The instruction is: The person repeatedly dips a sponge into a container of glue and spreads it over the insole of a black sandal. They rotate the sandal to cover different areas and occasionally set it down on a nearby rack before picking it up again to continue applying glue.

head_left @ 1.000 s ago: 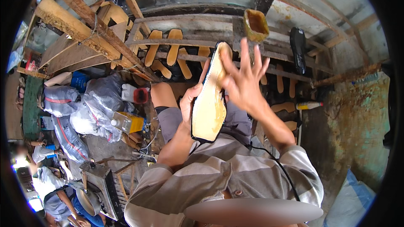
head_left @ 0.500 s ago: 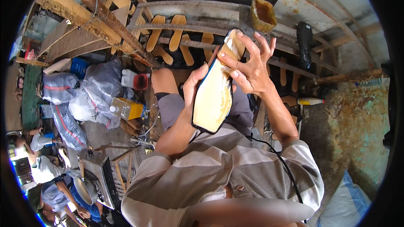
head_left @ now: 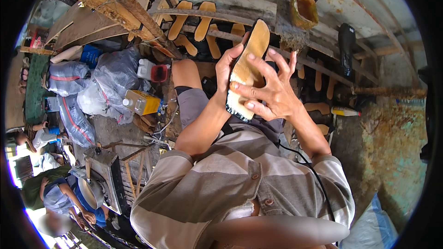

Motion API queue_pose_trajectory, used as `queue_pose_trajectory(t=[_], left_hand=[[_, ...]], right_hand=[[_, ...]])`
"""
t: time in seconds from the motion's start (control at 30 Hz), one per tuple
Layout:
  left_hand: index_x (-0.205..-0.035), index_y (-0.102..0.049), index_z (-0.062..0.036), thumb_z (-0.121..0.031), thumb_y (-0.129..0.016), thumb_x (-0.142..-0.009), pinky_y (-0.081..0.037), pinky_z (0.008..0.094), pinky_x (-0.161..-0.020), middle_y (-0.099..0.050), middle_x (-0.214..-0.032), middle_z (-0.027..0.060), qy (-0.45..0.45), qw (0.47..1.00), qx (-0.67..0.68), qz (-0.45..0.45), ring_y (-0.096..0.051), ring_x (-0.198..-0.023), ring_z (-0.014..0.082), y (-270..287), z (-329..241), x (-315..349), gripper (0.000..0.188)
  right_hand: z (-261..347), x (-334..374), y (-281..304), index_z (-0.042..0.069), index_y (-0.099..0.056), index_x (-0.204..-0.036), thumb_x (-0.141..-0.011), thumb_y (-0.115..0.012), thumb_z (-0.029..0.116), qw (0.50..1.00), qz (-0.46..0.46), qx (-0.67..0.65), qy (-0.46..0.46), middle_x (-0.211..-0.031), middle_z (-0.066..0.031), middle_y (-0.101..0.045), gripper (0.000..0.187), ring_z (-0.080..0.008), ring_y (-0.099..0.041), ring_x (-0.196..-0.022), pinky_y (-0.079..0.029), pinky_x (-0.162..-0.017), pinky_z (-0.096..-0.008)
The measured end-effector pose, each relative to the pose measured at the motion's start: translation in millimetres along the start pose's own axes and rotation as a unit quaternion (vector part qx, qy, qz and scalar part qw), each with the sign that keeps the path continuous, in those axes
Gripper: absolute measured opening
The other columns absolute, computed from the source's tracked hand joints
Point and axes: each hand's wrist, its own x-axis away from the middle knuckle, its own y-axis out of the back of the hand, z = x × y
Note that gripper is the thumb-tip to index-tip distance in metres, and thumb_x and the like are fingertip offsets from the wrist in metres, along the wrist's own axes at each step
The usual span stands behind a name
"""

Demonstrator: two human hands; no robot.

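One black-edged shoe sole (head_left: 242, 70) held above the lap (head_left: 191, 101): clamped along its left edge in the grip of the left hand (head_left: 223, 70), seemingly to leave the tan face exposed; touched there by the outspread right hand (head_left: 279, 90). Beyond, yellowish tub (head_left: 304, 22), probably placed for easy reach.

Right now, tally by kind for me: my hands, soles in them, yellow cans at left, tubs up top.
Hands: 2, left hand and right hand
Sole: 1
Yellow can: 1
Tub: 1
Total: 5
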Motion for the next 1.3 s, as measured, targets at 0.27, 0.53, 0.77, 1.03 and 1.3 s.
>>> queue_pose_trajectory(t=[0.27,0.53,0.77,1.03,1.3], left_hand=[[-0.127,-0.061,-0.0063,-0.036,-0.061,-0.097,-0.059,0.0387,-0.081,-0.068,-0.119,0.0134,0.132,0.98,-0.137,-0.051,-0.07,-0.099,0.0249,42,-33,13,0.042],[-0.139,-0.056,-0.0041,-0.042,-0.071,-0.095,-0.056,0.045,-0.094,-0.065,-0.131,0.0156,-0.032,0.985,-0.164,-0.048,-0.065,-0.117,0.0314,118,-14,54,0.06],[-0.145,-0.052,-0.0021,-0.023,-0.079,-0.091,-0.049,0.0371,-0.102,-0.062,-0.136,0.0159,-0.383,0.647,-0.636,-0.174,-0.058,-0.127,0.0303,133,47,135,0.064],[-0.14,-0.06,-0.0006,-0.014,-0.071,-0.099,-0.052,0.0257,-0.089,-0.073,-0.115,0.0036,-0.352,0.739,-0.484,-0.31,-0.06,-0.101,0.0051,157,38,147,0.045],[-0.143,-0.056,0.0046,-0.014,-0.067,-0.102,-0.054,0.0274,-0.093,-0.07,-0.122,0.0074,-0.302,0.838,-0.391,-0.231,-0.062,-0.106,0.0098,152,32,147,0.047]], right_hand=[[-13,-11,40,0.025,-0.069,-0.134,-0.079,-0.08,0.041,0.983,0.083,-0.161,0.011,-0.158,-0.0163,-0.042,0.058,-0.0479,-0.029,-0.144,-0.004,-0.119,-0.0709],[-16,15,-17,0.006,0.007,-0.164,-0.07,-0.09,0.008,0.919,0.154,-0.267,-0.247,-0.138,-0.021,-0.06,0.135,-0.0385,-0.06,-0.124,-0.051,-0.102,-0.0448],[32,-14,-87,0.02,0.018,-0.164,-0.089,-0.076,0.0,0.729,0.143,-0.546,-0.388,-0.132,-0.0196,-0.055,0.122,-0.0192,-0.057,-0.104,-0.051,-0.091,-0.0298],[20,-11,-128,0.016,0.011,-0.164,-0.102,-0.059,0.044,0.881,0.095,-0.395,-0.244,-0.165,-0.0277,-0.019,0.098,-0.0401,-0.031,-0.146,-0.03,-0.118,-0.0519],[27,15,-90,0.02,-0.049,-0.154,-0.095,-0.037,0.077,0.967,0.248,0.041,-0.032,-0.169,-0.0197,-0.016,0.082,-0.0509,-0.006,-0.153,0.004,-0.116,-0.0742]])
